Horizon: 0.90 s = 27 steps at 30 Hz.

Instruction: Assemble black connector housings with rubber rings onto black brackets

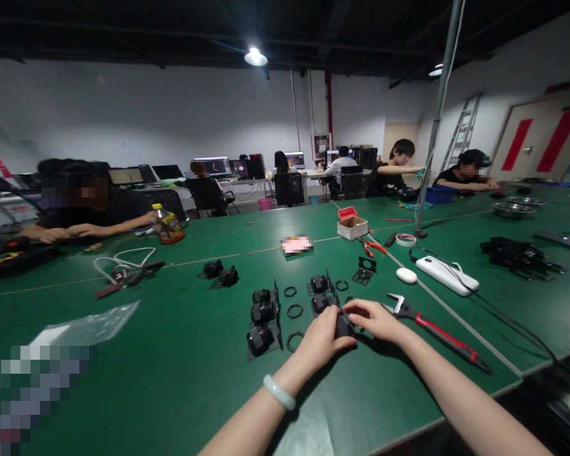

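My left hand [320, 339] is closed round a black L-shaped bracket [344, 325], its thumb along the near edge. From the right, my right hand [377, 322] presses bent fingers against the bracket's other face; whatever lies under those fingertips is hidden. Just beyond stand brackets with black cable glands [319, 303]. Left of my hands is a row of similar brackets with black glands [262, 311]. Loose black ring nuts [294, 311] lie between the two rows. A bare bracket with a round hole [365, 271] rests farther back.
An adjustable wrench [441, 332] with red-black handle lies right of my hands. Behind it are a white power bank [446, 275], a white oval object [406, 275] and red-handled pliers [373, 246]. A plastic bag [85, 326] lies at left. Co-workers sit across the green table [171, 380].
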Motion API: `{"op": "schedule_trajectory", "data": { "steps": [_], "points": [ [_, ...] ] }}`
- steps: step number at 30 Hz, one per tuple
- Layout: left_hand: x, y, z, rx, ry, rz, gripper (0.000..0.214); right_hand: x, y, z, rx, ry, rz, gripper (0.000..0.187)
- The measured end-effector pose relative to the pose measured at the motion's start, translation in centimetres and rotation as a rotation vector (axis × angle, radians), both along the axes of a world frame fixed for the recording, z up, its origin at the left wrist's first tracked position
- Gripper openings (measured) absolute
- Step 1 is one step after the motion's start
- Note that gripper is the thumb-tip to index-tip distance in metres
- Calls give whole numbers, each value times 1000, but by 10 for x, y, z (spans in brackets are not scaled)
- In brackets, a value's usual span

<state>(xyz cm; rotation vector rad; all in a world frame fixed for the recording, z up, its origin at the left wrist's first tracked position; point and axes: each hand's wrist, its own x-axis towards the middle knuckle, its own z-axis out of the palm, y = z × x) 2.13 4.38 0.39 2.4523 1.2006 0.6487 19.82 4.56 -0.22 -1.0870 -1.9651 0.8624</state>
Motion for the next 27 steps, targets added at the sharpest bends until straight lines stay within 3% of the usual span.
{"op": "schedule_trajectory", "data": {
  "steps": [8, 18, 20, 23, 25, 27],
  "points": [
    [0, -2, -3, -12, -45, 0, 63, 3, 2, -6, -239, 132, 114, 39],
    [-4, 3, -9, 2, 20, -64, 60, 5, 6, -11, -247, 124, 143, 42],
    [-3, 2, -9, 11, 18, -62, 61, 7, 10, -12, -183, 97, 32, 38],
    [-3, 2, -10, 31, 18, -57, 61, 10, 15, -15, 83, -28, -238, 28],
    [-3, 2, -12, 44, 20, -56, 61, 12, 16, -17, 226, -149, -286, 23],
    [-4, 4, -14, 51, 20, -56, 60, 12, 18, -20, 271, -251, -245, 21]
  ]
}}
